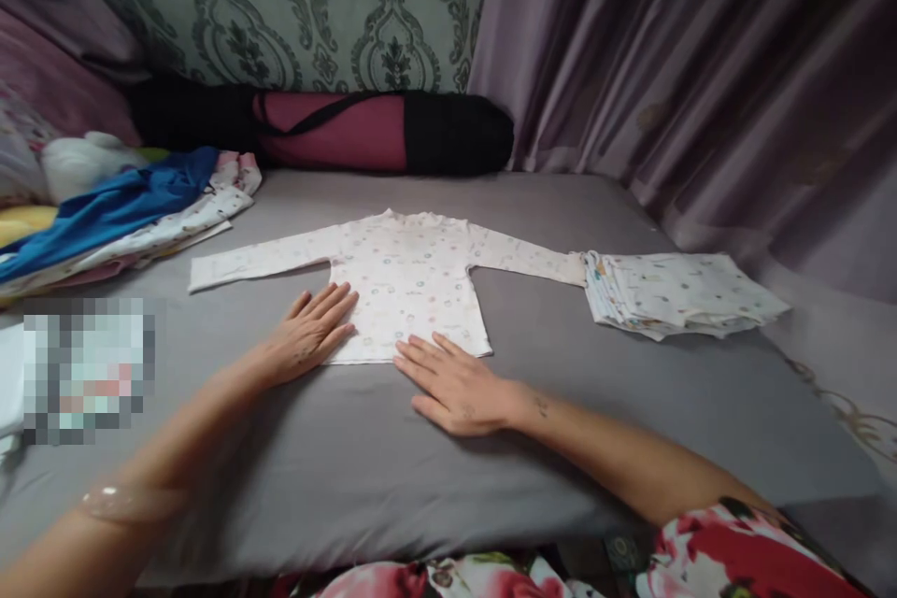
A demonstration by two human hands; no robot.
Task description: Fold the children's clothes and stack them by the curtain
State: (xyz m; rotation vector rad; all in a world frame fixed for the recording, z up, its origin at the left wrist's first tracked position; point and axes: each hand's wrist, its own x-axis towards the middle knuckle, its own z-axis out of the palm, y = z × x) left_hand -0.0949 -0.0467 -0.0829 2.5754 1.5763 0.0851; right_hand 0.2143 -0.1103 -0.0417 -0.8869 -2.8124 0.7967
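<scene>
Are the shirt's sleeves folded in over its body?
No, the shirt lies with both sleeves spread out to its sides on the gray sheet.

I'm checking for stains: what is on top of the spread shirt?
Fingers of the left hand and right hand rest on the shirt near its hem; cloth beneath is hidden.

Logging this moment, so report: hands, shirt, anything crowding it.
Left hand open at lower left edge, right hand open across hem. Long-sleeved printed shirt spread flat, sleeves out. Folded clothes stack at right cuff, seemingly touching.
</scene>
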